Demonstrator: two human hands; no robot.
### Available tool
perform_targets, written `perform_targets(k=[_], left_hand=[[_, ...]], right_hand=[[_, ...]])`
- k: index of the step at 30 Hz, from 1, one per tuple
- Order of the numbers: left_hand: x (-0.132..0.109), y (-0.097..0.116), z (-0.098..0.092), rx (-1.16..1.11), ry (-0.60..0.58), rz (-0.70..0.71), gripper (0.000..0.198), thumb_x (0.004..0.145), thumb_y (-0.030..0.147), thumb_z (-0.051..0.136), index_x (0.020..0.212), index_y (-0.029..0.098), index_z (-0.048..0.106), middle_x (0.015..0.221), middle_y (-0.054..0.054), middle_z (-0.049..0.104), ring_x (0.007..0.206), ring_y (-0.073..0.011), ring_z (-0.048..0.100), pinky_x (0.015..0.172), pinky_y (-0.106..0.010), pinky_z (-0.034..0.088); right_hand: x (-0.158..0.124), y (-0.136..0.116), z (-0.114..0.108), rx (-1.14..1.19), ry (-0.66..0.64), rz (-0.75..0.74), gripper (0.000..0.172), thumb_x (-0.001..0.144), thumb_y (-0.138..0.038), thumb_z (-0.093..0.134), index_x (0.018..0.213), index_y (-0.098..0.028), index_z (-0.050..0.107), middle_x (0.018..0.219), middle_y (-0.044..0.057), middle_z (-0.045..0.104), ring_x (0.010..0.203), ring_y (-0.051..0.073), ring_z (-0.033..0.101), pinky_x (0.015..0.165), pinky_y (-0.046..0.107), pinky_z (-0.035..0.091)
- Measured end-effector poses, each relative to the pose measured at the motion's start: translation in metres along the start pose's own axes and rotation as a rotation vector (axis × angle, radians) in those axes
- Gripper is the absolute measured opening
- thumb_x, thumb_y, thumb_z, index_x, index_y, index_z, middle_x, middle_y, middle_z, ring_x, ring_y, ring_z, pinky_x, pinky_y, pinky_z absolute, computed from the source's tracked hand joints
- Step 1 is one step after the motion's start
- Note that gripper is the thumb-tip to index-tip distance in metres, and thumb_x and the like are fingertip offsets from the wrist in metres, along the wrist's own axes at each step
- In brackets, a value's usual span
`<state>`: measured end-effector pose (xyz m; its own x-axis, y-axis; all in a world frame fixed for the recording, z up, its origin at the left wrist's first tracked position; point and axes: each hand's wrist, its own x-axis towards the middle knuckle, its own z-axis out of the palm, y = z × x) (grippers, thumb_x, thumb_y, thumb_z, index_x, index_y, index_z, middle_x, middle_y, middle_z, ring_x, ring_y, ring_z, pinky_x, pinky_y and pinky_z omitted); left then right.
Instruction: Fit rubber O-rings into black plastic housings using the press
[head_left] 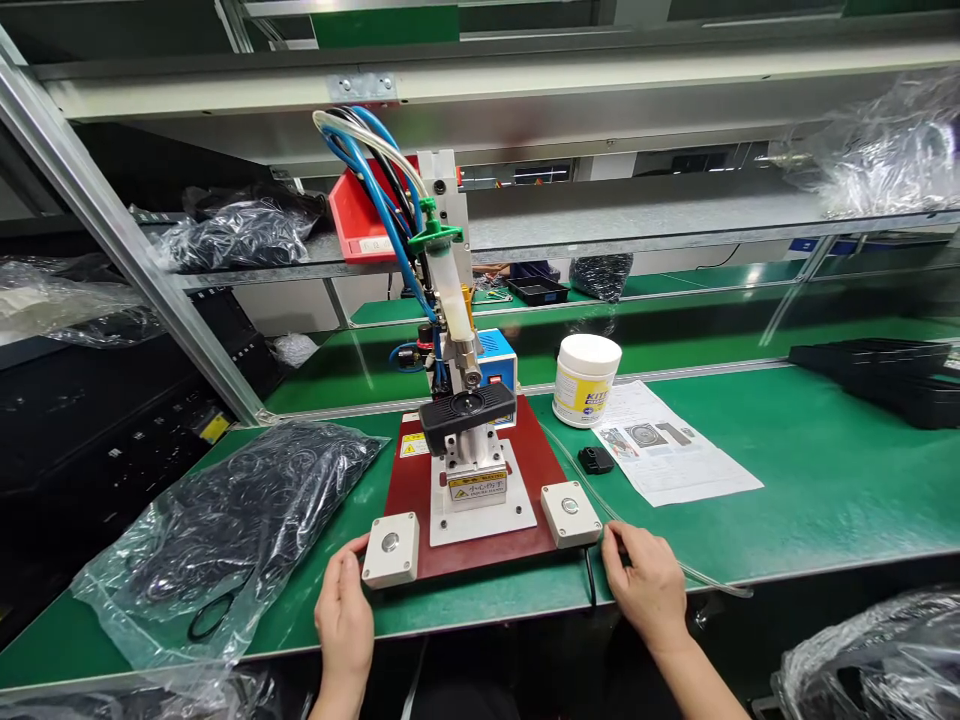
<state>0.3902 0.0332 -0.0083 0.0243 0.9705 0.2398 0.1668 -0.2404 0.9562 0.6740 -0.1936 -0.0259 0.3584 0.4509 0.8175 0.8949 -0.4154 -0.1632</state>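
Observation:
A press machine with blue air hoses (382, 225) stands on a dark red base plate (405, 485). On its metal fixture, under the press head, lies a black plastic part (469, 412). My left hand (345, 615) is beside the left push-button box (391, 550), with its fingertips partly hidden behind the box edge. My right hand (646, 580) rests on the green bench next to the right push-button box (571, 514), its fingers loosely bent. Neither hand covers a button, and I see nothing held in them. A clear tube (716, 580) passes by my right hand.
Left of the press lies a clear bag of black parts (247, 510). On the right are a white tub (587, 380), a small black piece (595, 460), a printed sheet (675, 450) and stacked black panels (877, 375). A metal shelf (637, 205) spans behind.

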Motion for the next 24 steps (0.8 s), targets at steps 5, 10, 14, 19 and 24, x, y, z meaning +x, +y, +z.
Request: perform_targets(k=[5, 10, 14, 19, 24], left_hand=[[0.0001, -0.0001, 0.0005, -0.003, 0.002, 0.008, 0.058, 0.081, 0.069, 0.042, 0.098, 0.017, 0.065, 0.101, -0.009, 0.068, 0.096, -0.0261, 0.061, 0.081, -0.035, 0.046], [0.0008, -0.0034, 0.0007, -0.013, 0.003, 0.006, 0.056, 0.082, 0.067, 0.042, 0.098, 0.018, 0.064, 0.101, -0.008, 0.067, 0.096, -0.0253, 0.060, 0.081, -0.034, 0.046], [0.0006, -0.0056, -0.0005, -0.005, 0.003, 0.012, 0.054, 0.083, 0.066, 0.042, 0.098, 0.019, 0.064, 0.101, -0.008, 0.067, 0.096, -0.0249, 0.060, 0.081, -0.034, 0.045], [0.0004, -0.0054, -0.0009, -0.013, 0.004, 0.006, 0.054, 0.084, 0.065, 0.042, 0.099, 0.019, 0.064, 0.101, -0.008, 0.067, 0.095, -0.0249, 0.060, 0.081, -0.034, 0.046], [0.0000, -0.0052, -0.0012, -0.009, 0.004, 0.010, 0.053, 0.084, 0.064, 0.041, 0.099, 0.018, 0.064, 0.102, -0.008, 0.067, 0.096, -0.0254, 0.060, 0.083, -0.035, 0.045]], right_hand=[[-0.0008, 0.0001, 0.0009, -0.003, -0.001, 0.000, 0.012, 0.093, -0.021, 0.051, 0.087, -0.016, 0.060, 0.072, 0.003, 0.066, 0.063, 0.017, 0.058, 0.063, 0.031, 0.036], [-0.0009, 0.0004, 0.0013, -0.014, 0.006, 0.001, 0.013, 0.093, -0.022, 0.051, 0.086, -0.016, 0.060, 0.071, 0.003, 0.065, 0.062, 0.017, 0.058, 0.063, 0.031, 0.036], [-0.0001, 0.0002, 0.0009, -0.011, 0.011, -0.004, 0.013, 0.093, -0.021, 0.050, 0.086, -0.016, 0.060, 0.071, 0.003, 0.066, 0.061, 0.016, 0.057, 0.063, 0.031, 0.037], [-0.0005, -0.0002, 0.0008, -0.014, 0.008, 0.003, 0.013, 0.093, -0.022, 0.050, 0.086, -0.016, 0.060, 0.071, 0.003, 0.066, 0.062, 0.017, 0.058, 0.063, 0.031, 0.036], [-0.0007, -0.0004, 0.0009, -0.011, 0.011, 0.011, 0.014, 0.093, -0.022, 0.050, 0.086, -0.016, 0.060, 0.071, 0.003, 0.066, 0.063, 0.016, 0.059, 0.064, 0.031, 0.037]])
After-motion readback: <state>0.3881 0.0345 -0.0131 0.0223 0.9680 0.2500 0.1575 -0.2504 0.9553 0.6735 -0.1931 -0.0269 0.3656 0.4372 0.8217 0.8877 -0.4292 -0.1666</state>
